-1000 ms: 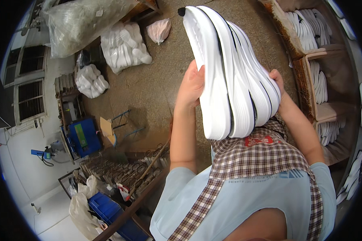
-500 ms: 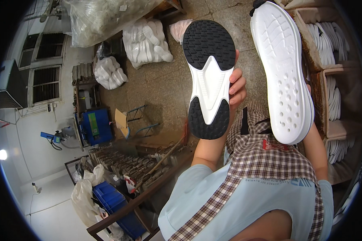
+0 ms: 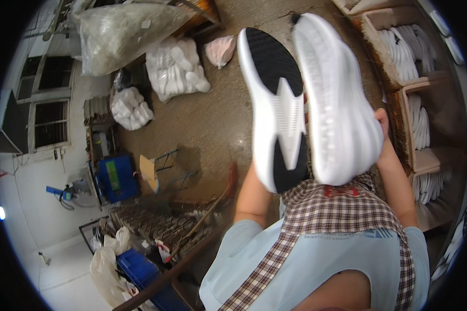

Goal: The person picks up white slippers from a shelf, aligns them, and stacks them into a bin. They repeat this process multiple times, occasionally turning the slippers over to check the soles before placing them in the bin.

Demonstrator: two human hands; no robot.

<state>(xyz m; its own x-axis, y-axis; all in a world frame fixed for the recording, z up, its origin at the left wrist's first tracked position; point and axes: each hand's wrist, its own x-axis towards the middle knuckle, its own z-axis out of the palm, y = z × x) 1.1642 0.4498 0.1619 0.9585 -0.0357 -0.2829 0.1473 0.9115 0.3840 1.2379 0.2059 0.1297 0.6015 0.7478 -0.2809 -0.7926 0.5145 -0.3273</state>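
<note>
Below, bagged white soles (image 3: 177,67) litter the concrete floor (image 3: 213,124).

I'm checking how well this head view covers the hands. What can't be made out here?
Head view only:
- Left hand: hidden behind the black-and-white sole; grip unseen.
- Right hand: only an edge shows past the white sole; fingers hidden.
- Both soles are motion-blurred; tread detail unclear.
- Wooden shelves: bent and cut off by the right rim.
- Bagged white pieces: too small to identify.
</note>
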